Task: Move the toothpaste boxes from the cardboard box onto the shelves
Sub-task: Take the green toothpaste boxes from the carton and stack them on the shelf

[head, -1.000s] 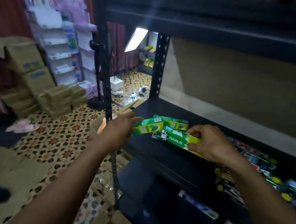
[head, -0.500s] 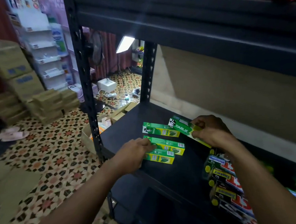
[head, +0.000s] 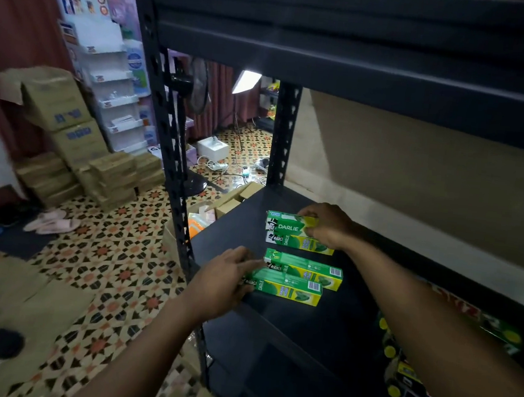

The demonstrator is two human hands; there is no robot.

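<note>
While squaring up four green toothpaste boxes on the black shelf (head: 289, 335), worth watching two weak spots. Left hand (head: 221, 277): grip spread, fingers laid flat against the left end of the nearest box (head: 287, 287), not closed round it. Lies close to the shelf's near edge, just beside the second box (head: 306, 268) and slightly askew to it. Pushing too hard or off-centre from that end likely to swing the light carton round, knock its neighbour, or slide it off the front lip onto the tiled floor. Right hand (head: 328, 225): grip pinching the right half of the top Darlie box (head: 287, 224), set on or just above another box (head: 301, 243) farther back; cannot tell whether fully resting. Letting go before sitting square likely to tip it off its narrow partner toward the near pair. Right forearm crossing low over packed stock (head: 397, 371) at the right of the shelf; drawing back carelessly could drag those rows out of line. Dim under the upper shelf, so easy to misjudge edges. Open cartons (head: 232, 195) on the floor past the shelf's left end, well apart from both hands; cannot tell which holds the remaining boxes.
</note>
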